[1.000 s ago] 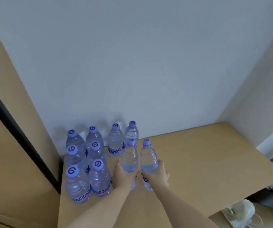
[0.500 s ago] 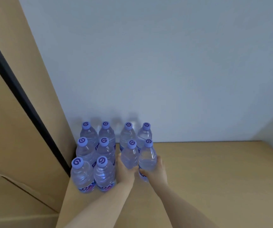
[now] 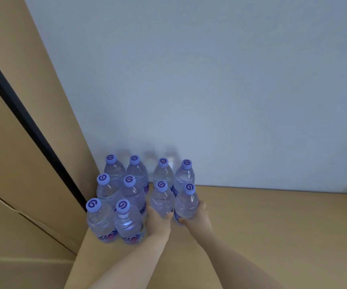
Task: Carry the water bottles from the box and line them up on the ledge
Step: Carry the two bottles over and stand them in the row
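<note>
1. Head view: ten clear water bottles with purple caps stand upright in the back left corner of the ledge, all filled with water.
2. The left hand grips one bottle low on its body, fingers curled round it; the right hand grips the neighbouring bottle the same way. Both bottles stand just in front of the back row, side by side and nearly touching.
3. Eight other bottles stand packed close together, six at the left, two behind the held pair.
4. The ledge is a tan surface meeting a pale blue-grey wall.
5. A tan panel with a dark strip rises at the left.
</note>
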`<state>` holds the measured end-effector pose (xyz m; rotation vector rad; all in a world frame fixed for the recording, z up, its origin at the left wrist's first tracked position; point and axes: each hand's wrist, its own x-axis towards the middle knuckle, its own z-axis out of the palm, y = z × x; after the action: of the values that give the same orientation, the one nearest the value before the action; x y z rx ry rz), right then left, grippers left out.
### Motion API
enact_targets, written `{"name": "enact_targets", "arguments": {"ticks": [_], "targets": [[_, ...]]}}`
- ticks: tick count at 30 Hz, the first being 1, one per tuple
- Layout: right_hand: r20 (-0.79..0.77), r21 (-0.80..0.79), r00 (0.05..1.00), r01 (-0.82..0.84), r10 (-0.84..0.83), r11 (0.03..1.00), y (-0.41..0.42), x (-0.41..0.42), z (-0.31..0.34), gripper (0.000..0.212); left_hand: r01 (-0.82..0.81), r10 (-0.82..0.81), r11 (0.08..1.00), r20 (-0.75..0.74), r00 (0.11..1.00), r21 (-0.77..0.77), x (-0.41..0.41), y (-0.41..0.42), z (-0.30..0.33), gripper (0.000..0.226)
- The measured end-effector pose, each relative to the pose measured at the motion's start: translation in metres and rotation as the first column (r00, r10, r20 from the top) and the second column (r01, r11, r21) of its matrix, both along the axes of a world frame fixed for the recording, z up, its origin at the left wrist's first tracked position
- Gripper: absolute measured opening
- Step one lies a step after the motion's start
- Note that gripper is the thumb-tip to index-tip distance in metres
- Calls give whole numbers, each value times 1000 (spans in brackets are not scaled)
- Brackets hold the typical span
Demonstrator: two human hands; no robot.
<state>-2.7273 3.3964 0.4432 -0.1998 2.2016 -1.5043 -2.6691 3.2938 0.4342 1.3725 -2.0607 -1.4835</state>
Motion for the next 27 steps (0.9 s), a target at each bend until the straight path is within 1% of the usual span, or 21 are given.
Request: {"name": "enact_targets", "arguments": {"ticks": [2,5,11,15,19,24,27], "targets": [[-23,35,996,-84,85,996,0,-3,-2,29,-26,26,1000,0,1000,9,-1,2,0,59],[-51,60,989,-135,138,989,2,-7,-2,24,-40,40,999,-7,999,35,-3,2,-4,59],[-29,13,982,-185,185,983,5,-12,1,23,-31,31,999,1,1000,45,-4,-2,-6,61],[-8,59,975,-221,222,973,4,-16,0,28,-33,32,999,16,999,43,-4,-4,-7,66],[-1,52,977,-211,212,976,2,-16,0,25,-41,40,998,16,999,44,-5,-4,-7,62],[12,33,981,-192,192,981,0,-13,-1,27,-19,18,999,20,1000,32,-3,-6,-7,60],[-3,49,989,-148,149,988,0,-12,-2,28,-12,12,999,21,1000,31,-3,-7,-8,60]]}}
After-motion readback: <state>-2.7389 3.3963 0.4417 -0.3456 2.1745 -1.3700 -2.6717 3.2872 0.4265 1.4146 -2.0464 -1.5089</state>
